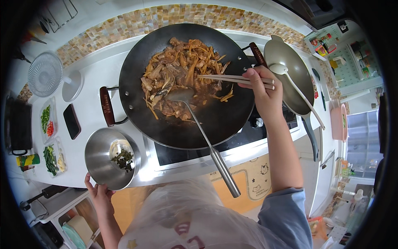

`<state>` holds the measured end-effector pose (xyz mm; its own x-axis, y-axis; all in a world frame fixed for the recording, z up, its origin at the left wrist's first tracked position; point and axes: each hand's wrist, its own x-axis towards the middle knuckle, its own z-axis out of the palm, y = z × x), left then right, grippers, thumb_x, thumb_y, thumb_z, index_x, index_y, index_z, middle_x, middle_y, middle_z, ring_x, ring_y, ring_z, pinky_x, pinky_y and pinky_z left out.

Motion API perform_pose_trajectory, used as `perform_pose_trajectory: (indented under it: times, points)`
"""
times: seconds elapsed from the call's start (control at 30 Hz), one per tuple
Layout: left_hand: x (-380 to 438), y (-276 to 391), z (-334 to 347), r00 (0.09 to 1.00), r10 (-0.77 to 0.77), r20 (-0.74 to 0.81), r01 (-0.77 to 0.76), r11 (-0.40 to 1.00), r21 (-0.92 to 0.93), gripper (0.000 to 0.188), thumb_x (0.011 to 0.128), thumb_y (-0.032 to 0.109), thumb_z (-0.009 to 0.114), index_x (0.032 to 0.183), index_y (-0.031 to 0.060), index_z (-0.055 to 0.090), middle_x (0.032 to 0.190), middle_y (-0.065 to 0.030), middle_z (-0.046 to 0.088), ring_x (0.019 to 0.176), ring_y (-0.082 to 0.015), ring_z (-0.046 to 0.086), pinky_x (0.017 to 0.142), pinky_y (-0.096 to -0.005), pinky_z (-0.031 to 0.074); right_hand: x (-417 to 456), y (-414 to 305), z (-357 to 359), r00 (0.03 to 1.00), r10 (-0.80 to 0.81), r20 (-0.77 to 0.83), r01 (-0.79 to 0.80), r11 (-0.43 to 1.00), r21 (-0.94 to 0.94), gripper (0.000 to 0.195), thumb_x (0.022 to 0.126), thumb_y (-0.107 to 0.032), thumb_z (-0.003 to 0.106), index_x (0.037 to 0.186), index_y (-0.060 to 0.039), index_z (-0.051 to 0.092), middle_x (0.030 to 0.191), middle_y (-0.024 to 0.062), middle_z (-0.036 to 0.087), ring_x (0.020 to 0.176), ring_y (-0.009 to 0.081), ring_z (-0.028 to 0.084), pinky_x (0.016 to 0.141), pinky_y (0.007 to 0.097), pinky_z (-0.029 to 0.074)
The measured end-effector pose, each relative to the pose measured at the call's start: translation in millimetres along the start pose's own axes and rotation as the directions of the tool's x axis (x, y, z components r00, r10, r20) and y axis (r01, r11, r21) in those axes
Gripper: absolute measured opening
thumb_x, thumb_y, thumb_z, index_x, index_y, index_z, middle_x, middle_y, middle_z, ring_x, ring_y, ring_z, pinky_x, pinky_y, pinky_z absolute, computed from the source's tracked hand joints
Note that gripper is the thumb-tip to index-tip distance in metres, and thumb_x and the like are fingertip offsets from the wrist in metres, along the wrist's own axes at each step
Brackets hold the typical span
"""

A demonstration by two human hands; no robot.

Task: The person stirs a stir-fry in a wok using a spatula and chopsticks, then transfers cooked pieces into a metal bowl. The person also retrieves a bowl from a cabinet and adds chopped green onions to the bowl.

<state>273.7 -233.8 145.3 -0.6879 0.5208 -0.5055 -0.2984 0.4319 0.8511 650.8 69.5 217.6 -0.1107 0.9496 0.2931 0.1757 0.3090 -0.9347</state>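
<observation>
My right hand (pixel 264 90) grips a pair of chopsticks (pixel 224 77), whose tips reach into the food near the middle of the black wok (pixel 174 137). Browned meat pieces with yellowish strips (pixel 186 65) fill much of the wok. A metal spatula (pixel 214 152) rests in the food, its steel handle leaning over the near rim, with no hand on it. My left hand (pixel 101 194) holds the near rim of a stainless steel bowl (pixel 98 152) at the counter's front edge. Dark, wrinkled bits of seasoning (pixel 123 160) lie inside the bowl.
Right of the wok sits a pan (pixel 292 84) with a white spoon (pixel 300 93) across it. On the left counter are a phone (pixel 72 121), a tray of chopped green and red pieces (pixel 48 119), another tray of greens (pixel 51 160) and a clear ribbed dish (pixel 45 74).
</observation>
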Motion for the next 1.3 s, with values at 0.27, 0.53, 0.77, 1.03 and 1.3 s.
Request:
perform_pose_trajectory:
  times: [0.27,0.53,0.77,1.03,1.3]
  points:
    - [-3.6,-0.2,3.8,1.0,0.005,-0.019,-0.006,1.0,-0.018,0.061,0.087,0.002,0.044,0.142,0.02,0.023,0.091,-0.0044,0.057,0.07,-0.0089,0.052,0.059,-0.024,0.047,3.4,10.5,0.1,0.996,-0.073,-0.055,0.066,0.992,-0.109,0.025,0.095,-0.016,0.06,0.084,0.0065,0.06,0.072,0.0043,0.059,0.07,0.0109,0.064,0.064,0.0239,0.055]
    - [-4.8,-1.0,4.2,1.0,-0.009,-0.029,0.009,1.0,-0.011,0.063,0.087,0.001,0.044,0.143,0.0201,0.023,0.088,-0.0039,0.055,0.069,-0.009,0.051,0.06,-0.0241,0.047,-1.4,11.7,4.5,0.99,-0.141,-0.026,0.133,0.97,-0.203,0.022,0.092,-0.014,0.064,0.082,0.0047,0.061,0.068,0.0049,0.059,0.067,0.0115,0.064,0.058,0.0219,0.05]
    - [-6.0,2.1,9.9,0.998,-0.007,-0.06,0.006,1.0,-0.012,0.065,0.085,0.0,0.045,0.143,0.0199,0.023,0.083,-0.0001,0.057,0.068,-0.0068,0.05,0.06,-0.0228,0.045,0.4,19.5,14.0,0.972,-0.233,0.008,0.225,0.931,-0.288,0.021,0.089,-0.013,0.066,0.079,0.0033,0.06,0.068,0.0078,0.06,0.06,0.0143,0.061,0.054,0.024,0.046]
    - [-1.9,-1.1,2.7,1.0,-0.015,-0.02,0.015,1.0,-0.015,0.064,0.086,0.001,0.045,0.143,0.0207,0.022,0.095,-0.0049,0.055,0.074,-0.0097,0.052,0.06,-0.0239,0.047,2.6,27.9,16.2,0.968,-0.252,-0.008,0.234,0.908,-0.347,0.021,0.089,-0.014,0.067,0.077,0.0032,0.06,0.066,0.008,0.059,0.058,0.0161,0.059,0.053,0.0257,0.045]
    - [-4.1,1.8,7.9,0.999,-0.01,-0.033,0.009,1.0,-0.02,0.063,0.087,0.002,0.045,0.142,0.0217,0.024,0.089,-0.0021,0.059,0.072,-0.0081,0.053,0.06,-0.0226,0.045,-0.9,24.9,14.3,0.984,-0.163,-0.071,0.147,0.971,-0.191,0.026,0.092,-0.014,0.063,0.078,0.0076,0.058,0.07,0.0066,0.058,0.066,0.0115,0.063,0.06,0.0244,0.056]
